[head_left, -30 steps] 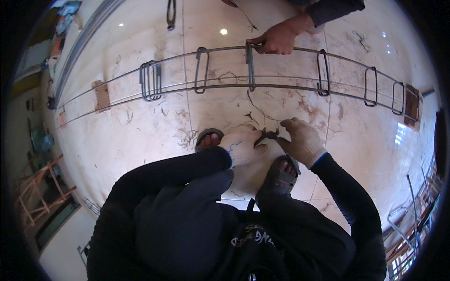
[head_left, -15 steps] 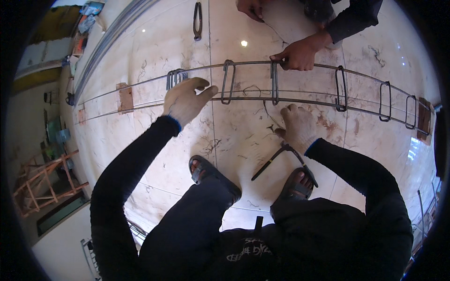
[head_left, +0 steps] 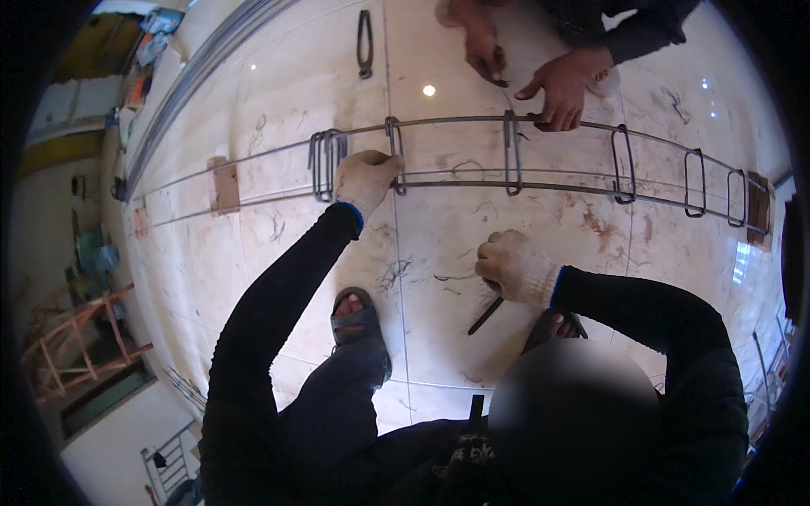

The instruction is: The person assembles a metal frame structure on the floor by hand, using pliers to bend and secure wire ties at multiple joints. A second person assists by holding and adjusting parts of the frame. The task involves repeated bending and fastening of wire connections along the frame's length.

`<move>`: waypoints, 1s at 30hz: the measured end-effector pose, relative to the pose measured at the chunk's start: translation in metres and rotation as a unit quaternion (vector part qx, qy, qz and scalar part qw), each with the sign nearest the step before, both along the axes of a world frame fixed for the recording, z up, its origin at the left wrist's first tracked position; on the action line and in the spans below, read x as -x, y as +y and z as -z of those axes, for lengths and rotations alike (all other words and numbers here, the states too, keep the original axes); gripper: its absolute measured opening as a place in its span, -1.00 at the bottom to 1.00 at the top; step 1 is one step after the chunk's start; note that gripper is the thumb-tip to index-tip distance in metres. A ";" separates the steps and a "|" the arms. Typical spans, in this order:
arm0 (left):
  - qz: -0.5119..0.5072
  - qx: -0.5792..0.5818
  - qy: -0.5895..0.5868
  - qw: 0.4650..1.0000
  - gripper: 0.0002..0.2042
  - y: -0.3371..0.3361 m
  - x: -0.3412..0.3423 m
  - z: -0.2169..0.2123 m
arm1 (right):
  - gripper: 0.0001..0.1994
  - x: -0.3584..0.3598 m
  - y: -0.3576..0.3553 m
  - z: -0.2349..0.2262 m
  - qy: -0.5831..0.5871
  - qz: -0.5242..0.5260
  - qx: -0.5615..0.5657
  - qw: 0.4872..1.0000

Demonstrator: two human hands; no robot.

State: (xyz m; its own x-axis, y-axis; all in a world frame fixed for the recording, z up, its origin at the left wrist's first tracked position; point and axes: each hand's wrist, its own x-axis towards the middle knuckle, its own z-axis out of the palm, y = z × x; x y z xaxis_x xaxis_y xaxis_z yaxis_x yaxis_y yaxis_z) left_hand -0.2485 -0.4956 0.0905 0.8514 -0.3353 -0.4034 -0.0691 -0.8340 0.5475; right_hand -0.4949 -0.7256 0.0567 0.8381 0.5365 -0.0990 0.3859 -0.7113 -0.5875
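Stirrup (head_left: pixel 392 133) shifted leftward, gripped in the left hand (head_left: pixel 366 181) (gloved).

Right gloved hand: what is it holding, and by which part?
A dark tool, one end jutting below the closed right hand; the gripped part is hidden.

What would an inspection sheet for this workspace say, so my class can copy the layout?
Surface: pale tiled floor, smudged and brown-stained.
Job's things: metal rods carrying metal loops, with wooden blocks under them.
Clutter: scattered wire scraps; pincers lying beyond the rods.
Hands: left hand, gloved, pinches one loop; right hand, gloved, grips a dark tool, only partly visible.
Cables: nothing seen.
Surroundings: another person's hands beyond the rods, one at the far rod; grey bar bundle, upper left.
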 end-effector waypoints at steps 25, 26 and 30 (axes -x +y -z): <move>-0.048 0.196 0.430 0.880 -0.66 0.159 -0.147 0.012 | -0.87 -0.009 0.130 -0.028 0.130 0.232 0.041 0.963; -0.047 0.193 0.411 0.890 -0.67 0.167 -0.156 0.012 | -0.87 -0.006 0.136 -0.029 0.140 0.232 0.042 0.962; -0.035 0.203 0.282 0.937 -0.66 0.240 -0.181 0.016 | -0.87 0.007 0.161 -0.042 0.147 0.292 0.025 0.945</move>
